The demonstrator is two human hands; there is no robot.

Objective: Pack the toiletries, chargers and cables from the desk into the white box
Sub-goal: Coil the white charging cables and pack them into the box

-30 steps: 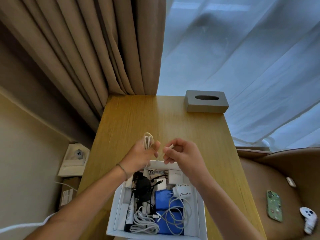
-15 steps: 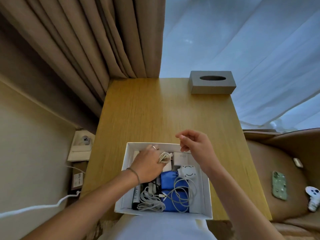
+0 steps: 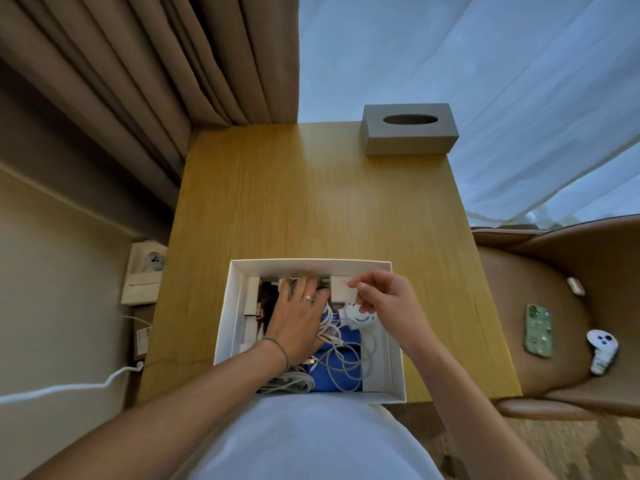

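Observation:
The white box (image 3: 238, 299) sits at the near edge of the wooden desk (image 3: 311, 202). It holds a blue pouch (image 3: 343, 374), loose white cables (image 3: 341, 358), a grey-white cable coil (image 3: 292, 381), a white square charger (image 3: 339, 291) and a white plug with a smiley face (image 3: 360, 317). My left hand (image 3: 298, 318) lies flat, palm down, inside the box, fingers spread over a small coiled cable (image 3: 292, 282) at the far wall. Over the box's right side my right hand (image 3: 384, 299) hovers, thumb and forefinger pinched at the square charger's edge, with nothing visible in them.
A grey tissue box (image 3: 410, 133) stands at the desk's far right corner. The brown chair (image 3: 554, 306) on the right carries a green phone (image 3: 538, 336) and a white controller (image 3: 602, 351). Curtains hang behind. A wall socket (image 3: 149, 268) and a white cord (image 3: 69, 388) are at left.
My left hand carried the small coiled cable down from above the desk into the box and flattened over it. My right hand let go of the cable end and dropped to the box.

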